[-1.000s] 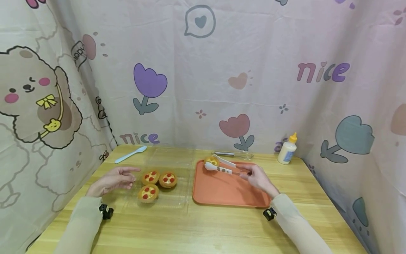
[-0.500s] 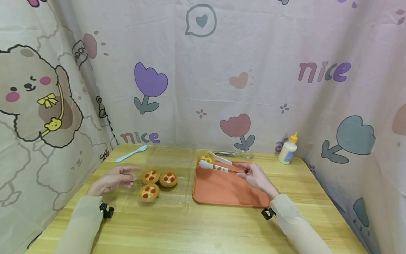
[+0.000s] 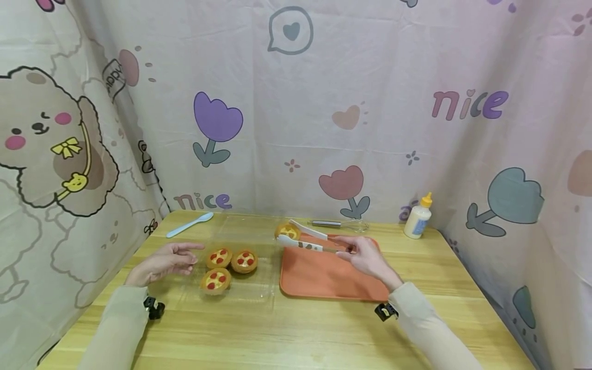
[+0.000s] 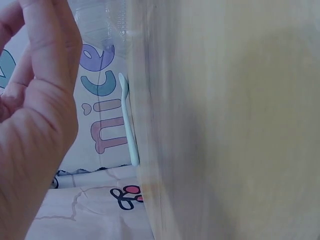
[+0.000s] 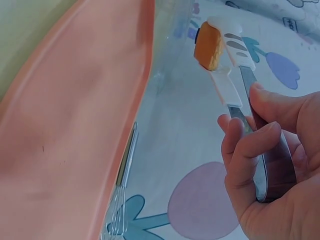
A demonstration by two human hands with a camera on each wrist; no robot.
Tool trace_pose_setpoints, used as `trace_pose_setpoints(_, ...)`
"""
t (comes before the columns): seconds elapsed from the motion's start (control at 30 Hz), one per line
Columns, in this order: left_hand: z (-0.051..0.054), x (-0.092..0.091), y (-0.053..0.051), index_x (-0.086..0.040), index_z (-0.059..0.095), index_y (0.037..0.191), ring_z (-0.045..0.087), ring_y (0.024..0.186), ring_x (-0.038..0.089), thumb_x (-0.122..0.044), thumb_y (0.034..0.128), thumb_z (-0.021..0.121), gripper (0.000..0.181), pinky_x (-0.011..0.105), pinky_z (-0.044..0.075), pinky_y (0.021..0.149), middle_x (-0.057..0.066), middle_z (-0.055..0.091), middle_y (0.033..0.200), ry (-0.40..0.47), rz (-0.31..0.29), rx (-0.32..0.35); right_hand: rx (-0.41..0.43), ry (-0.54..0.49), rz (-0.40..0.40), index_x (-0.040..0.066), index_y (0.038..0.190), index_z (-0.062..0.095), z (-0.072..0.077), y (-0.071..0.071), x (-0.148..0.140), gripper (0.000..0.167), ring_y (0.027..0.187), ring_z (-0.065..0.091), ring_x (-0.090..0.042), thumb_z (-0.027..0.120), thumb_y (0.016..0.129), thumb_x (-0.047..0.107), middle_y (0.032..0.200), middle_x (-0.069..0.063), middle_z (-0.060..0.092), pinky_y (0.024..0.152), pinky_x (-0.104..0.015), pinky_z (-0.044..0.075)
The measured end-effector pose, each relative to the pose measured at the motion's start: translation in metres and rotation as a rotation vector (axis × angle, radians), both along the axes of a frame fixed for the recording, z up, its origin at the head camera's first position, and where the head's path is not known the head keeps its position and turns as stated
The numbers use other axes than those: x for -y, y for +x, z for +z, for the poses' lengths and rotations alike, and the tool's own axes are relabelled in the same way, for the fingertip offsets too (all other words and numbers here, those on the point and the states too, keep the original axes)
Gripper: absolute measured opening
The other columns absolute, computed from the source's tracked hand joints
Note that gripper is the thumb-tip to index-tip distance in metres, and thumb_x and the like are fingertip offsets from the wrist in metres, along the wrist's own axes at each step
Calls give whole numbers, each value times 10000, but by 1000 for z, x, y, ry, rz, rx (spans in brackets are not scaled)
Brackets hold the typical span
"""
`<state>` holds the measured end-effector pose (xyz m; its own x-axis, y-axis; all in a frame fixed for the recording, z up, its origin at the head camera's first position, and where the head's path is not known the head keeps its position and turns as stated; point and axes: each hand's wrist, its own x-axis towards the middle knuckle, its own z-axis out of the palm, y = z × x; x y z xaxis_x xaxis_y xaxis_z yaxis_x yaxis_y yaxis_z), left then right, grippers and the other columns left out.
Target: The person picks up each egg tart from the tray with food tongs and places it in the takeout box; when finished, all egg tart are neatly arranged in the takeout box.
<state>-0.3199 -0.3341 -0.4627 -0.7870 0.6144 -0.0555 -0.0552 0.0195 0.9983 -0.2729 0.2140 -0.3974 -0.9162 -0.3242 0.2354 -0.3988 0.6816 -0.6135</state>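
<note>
In the head view the right hand [image 3: 365, 257] grips white-tipped tongs [image 3: 307, 246], which pinch a yellow-topped tart [image 3: 288, 231] over the back-left corner of the orange tray [image 3: 333, 277]. The right wrist view shows thumb and fingers round the metal part of the tongs [image 5: 280, 170], with the tart [image 5: 208, 46] between the white tips, lifted off the tray. The left hand [image 3: 164, 263] is beside the clear plastic container [image 3: 263, 293], fingers loosely extended, holding nothing. Three tarts with red spots [image 3: 244, 261] sit together in that container.
A pale blue spoon [image 3: 190, 225] lies at the back left of the table. Behind the tray lies a whisk [image 3: 337, 224]. A white bottle with a yellow cap [image 3: 418, 221] stands at the back right. Patterned curtain hangs behind and beside the table.
The right hand has moved left with the tongs and the tart, from above the tray to its back-left corner near the container. The left hand has stayed in place.
</note>
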Motion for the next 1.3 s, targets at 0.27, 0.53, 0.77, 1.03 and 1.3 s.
trace_pose_setpoints(0.27,-2,1,-2,78,317,1469,677,832,146,13,976,526,540,296,610,793,115,694,1037,2,1,11,76,-11,55,192,1318,635,0,5,11,399,650,496,-146,680,928,261,1158,-38,710,505,-246,397)
trace_pose_setpoints(0.53,-1,2,-2,71,318,1472,679,842,154,24,982,507,527,318,610,805,128,691,1052,-10,-5,0,91,-8,107,150,1320,630,-1,6,18,400,546,415,-85,668,937,261,1263,-74,672,493,-217,381)
trace_pose_setpoints(0.77,-1,2,-2,114,251,1469,682,843,152,23,978,518,566,322,607,814,145,686,1060,-24,8,-9,121,-20,194,151,1311,636,-2,10,27,372,627,491,-67,658,945,216,1254,-42,677,519,-204,415)
trace_pose_setpoints(1.03,0,2,-4,114,238,1471,680,843,153,5,977,527,583,325,607,815,142,691,1063,-35,16,1,171,-12,279,219,1297,649,8,8,35,353,477,359,-72,646,948,169,989,-49,725,439,-187,321)
trace_pose_setpoints(1.3,-1,2,-4,107,237,1475,680,845,152,18,980,514,574,330,606,821,156,686,1081,-38,4,0,242,-22,443,312,1185,701,15,-1,37,373,420,187,-130,565,949,57,953,101,739,388,-232,215)
